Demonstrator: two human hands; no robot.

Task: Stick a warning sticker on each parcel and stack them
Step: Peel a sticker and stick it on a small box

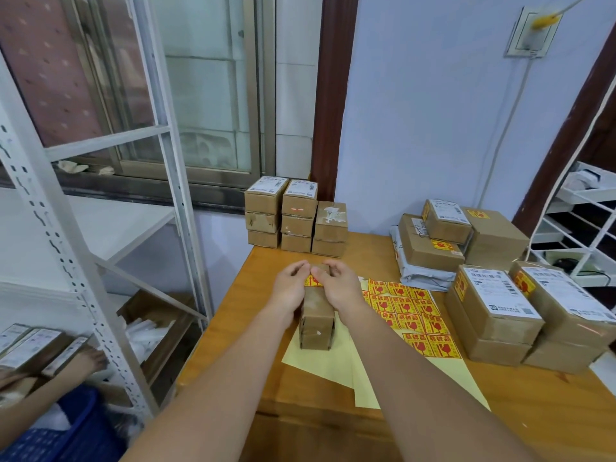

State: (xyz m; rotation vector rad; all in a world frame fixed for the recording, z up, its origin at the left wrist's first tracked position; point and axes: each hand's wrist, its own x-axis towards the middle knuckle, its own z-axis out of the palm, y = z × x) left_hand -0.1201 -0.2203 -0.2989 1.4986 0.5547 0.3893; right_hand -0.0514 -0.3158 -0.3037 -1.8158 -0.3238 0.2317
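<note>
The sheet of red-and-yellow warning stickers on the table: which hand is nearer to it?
Right. The right hand grips the parcel just left of the sticker sheet; the left hand is on the parcel's far side from the sheet.

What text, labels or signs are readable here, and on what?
"易碎品" with a broken-glass symbol: red on yellow, on each sticker of the sticker sheet.
Same warning sticker on the parcel under left hand and right hand: mostly covered.
Same stickers on the right-hand boxes: blurred.
White shipping labels, barcodes: too small to read.
</note>
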